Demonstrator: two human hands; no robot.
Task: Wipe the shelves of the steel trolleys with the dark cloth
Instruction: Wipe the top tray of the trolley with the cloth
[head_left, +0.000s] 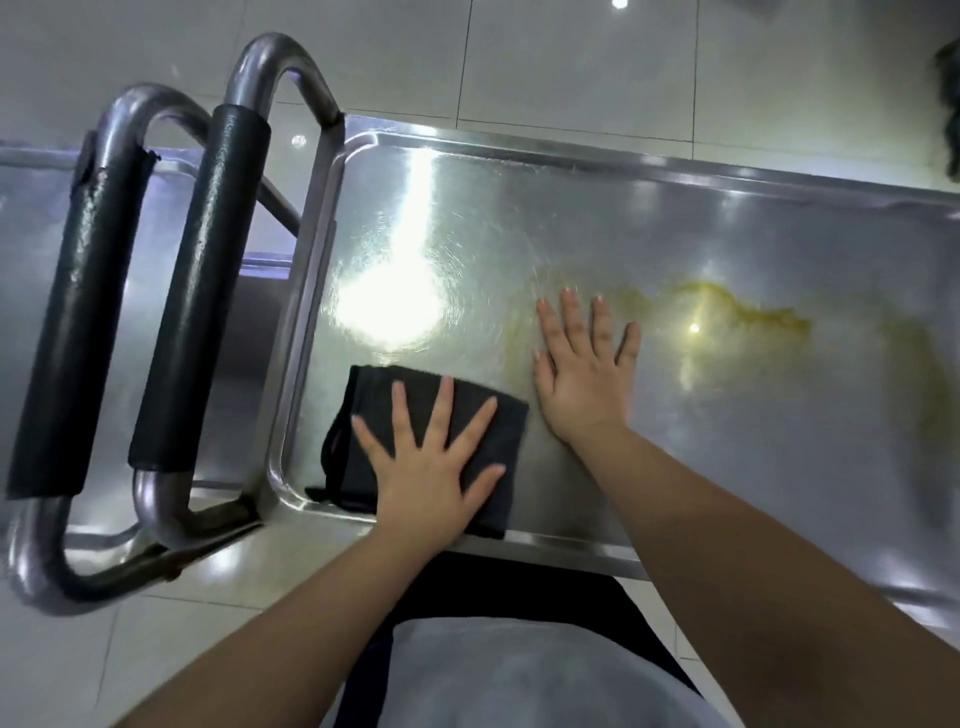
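Your left hand (426, 467) presses flat on the folded dark cloth (374, 410), fingers straight and spread wide. The cloth lies on the trolley's top shelf (727, 208), well left of the yellow stain (748, 312) and nearer to you. Your right hand (587, 384) rests bare on the steel just left of the stain, between it and the cloth, fingers straight and slightly apart. The stain is not yet wiped, so this shelf looks only partly done. A second trolley (31, 218), farther left of the stain, probably awaits; lower shelves are hidden.
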